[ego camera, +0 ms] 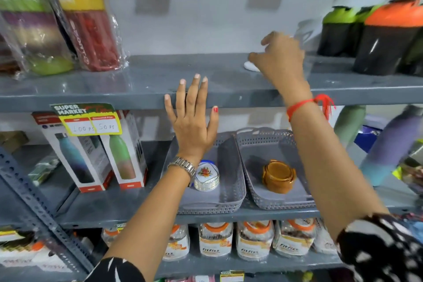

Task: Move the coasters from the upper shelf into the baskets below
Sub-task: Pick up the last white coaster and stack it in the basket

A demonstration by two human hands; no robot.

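Two hands up at the upper shelf [137, 89], one reaching for a white coaster [251, 66]

Right hand [280, 59] hovers over the shelf with fingers curled and spread, holding nothing; the white coaster lies flat just under its fingertips, whether touching I cannot tell. Left hand [193, 119] rests open and flat against the shelf's front edge, well left of the coaster, empty. Below the hands sit two grey baskets: the left basket [229, 199] holds a floral coaster set [206, 177], the right basket [254, 192] a brown coaster set [279, 176]
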